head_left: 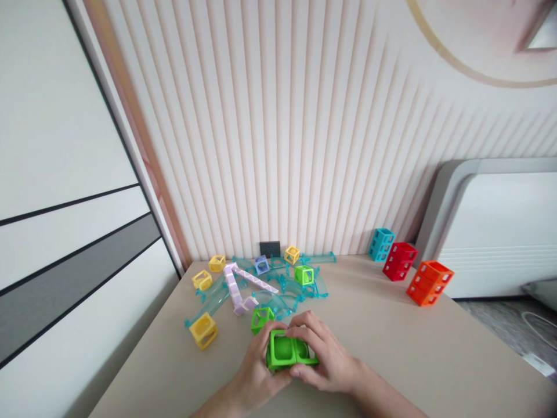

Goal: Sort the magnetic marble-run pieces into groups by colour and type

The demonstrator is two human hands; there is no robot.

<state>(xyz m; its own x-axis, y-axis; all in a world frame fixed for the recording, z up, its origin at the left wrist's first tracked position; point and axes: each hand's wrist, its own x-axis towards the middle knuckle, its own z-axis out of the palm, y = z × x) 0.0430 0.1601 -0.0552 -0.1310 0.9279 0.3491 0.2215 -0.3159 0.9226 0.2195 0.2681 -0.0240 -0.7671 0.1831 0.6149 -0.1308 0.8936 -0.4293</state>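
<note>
Both hands grip a bright green block (285, 350) made of hollow cube frames, low over the beige table (391, 337) near its front edge. My left hand (256, 374) wraps the block's left end from below. My right hand (324, 354) curls over its right end with fingers on top. Just beyond the block lies a loose green cube (261, 319). Behind it sits a pile of clear teal track pieces (282, 290), a lilac stair-like ramp (239, 284), another green cube (304, 274), a small blue cube (261, 264) and yellow cubes (203, 330).
Three stacked cube towers stand at the back right: teal (382, 244), red (400, 261) and orange (429, 283). A ribbed wall (304, 145) backs the table, with a dark socket (270, 249) at its foot. A white cabinet (65, 232) rises at the left, a white unit (500, 232) at the right.
</note>
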